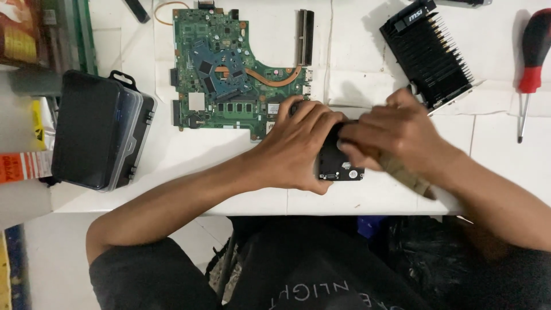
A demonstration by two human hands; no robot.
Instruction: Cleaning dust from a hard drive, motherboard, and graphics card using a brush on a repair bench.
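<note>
Fingers: those of your left hand are curled over the top and left edge of a small black hard drive, thumb at its lower left corner; those of your right hand are pressed together and laid across its upper right side, blurred, so the exact grip cannot be told. Hard drive: lies flat on the white table near the front edge, between both hands, mostly covered. Green laptop motherboard: flat, just beyond your left hand, with a copper heat pipe curving across it. Black finned strip: to the right of the board, apart from it. Black graphics card with heatsink fins: tilted, beyond your right hand. Red-handled screwdriver: far right, well apart. Black-lidded plastic case: closed, at the table's left end.
</note>
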